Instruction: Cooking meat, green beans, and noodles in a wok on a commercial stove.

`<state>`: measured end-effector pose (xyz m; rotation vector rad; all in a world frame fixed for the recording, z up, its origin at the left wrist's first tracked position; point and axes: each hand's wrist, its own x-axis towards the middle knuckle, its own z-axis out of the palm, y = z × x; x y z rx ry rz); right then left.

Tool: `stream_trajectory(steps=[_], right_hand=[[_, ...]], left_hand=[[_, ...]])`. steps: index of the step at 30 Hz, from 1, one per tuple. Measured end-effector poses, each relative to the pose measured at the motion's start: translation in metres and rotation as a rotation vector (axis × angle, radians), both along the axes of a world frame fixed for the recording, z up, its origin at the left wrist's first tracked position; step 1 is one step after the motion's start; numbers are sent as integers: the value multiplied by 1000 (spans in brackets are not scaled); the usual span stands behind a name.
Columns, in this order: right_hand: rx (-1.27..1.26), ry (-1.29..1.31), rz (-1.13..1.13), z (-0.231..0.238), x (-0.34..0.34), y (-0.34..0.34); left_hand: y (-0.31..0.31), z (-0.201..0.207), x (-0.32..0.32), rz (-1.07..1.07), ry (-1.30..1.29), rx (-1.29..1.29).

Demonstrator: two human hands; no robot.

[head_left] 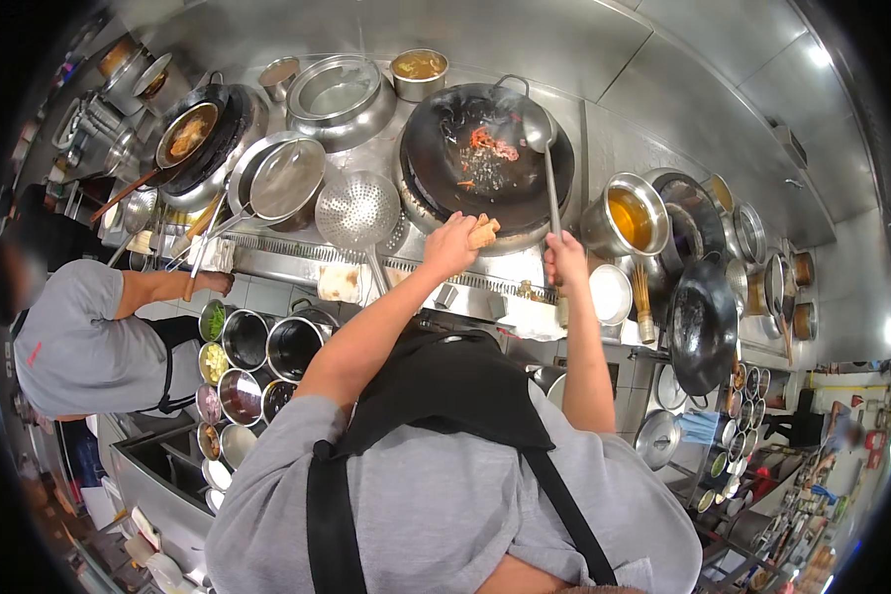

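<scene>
A large black wok [436, 148] sits on the burner before me, with orange and pink bits of food [495, 145] in it. My left hand [452, 246] is closed at the wok's near rim around a tan, folded-looking pad [483, 233]. Whatever the pad covers is hidden. In my right hand [564, 259] is the long handle of a steel ladle [538, 129]. The ladle's bowl is over the wok's far right side. Left of the wok, a perforated skimmer [357, 209] lies across the stove, its handle pointing toward me.
A steel pot of amber liquid [632, 218] stands right of the wok, near a white bowl [611, 294] and a bamboo brush [643, 305]. A mesh strainer [287, 178] rests to the left. Beyond it a co-worker [89, 337] stands by another wok [193, 139].
</scene>
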<state>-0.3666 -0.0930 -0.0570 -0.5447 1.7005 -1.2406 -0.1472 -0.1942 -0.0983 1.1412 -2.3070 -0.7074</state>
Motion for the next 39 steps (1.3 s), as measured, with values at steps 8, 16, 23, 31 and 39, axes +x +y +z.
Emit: stream_trajectory(steps=[8, 16, 23, 31, 39], right_hand=[[86, -93, 177, -19, 4, 9], [96, 562, 189, -53, 11, -44], [8, 1133, 479, -5, -11, 43], [274, 195, 597, 72, -4, 100], [386, 977, 508, 103, 27, 79]], left_hand=[[-4, -10, 6, -16, 44, -33], [-1, -2, -1, -40, 18, -17], [4, -4, -2, -32, 27, 22], [-9, -1, 1, -37, -48, 46], [1, 7, 5, 2, -61, 73]])
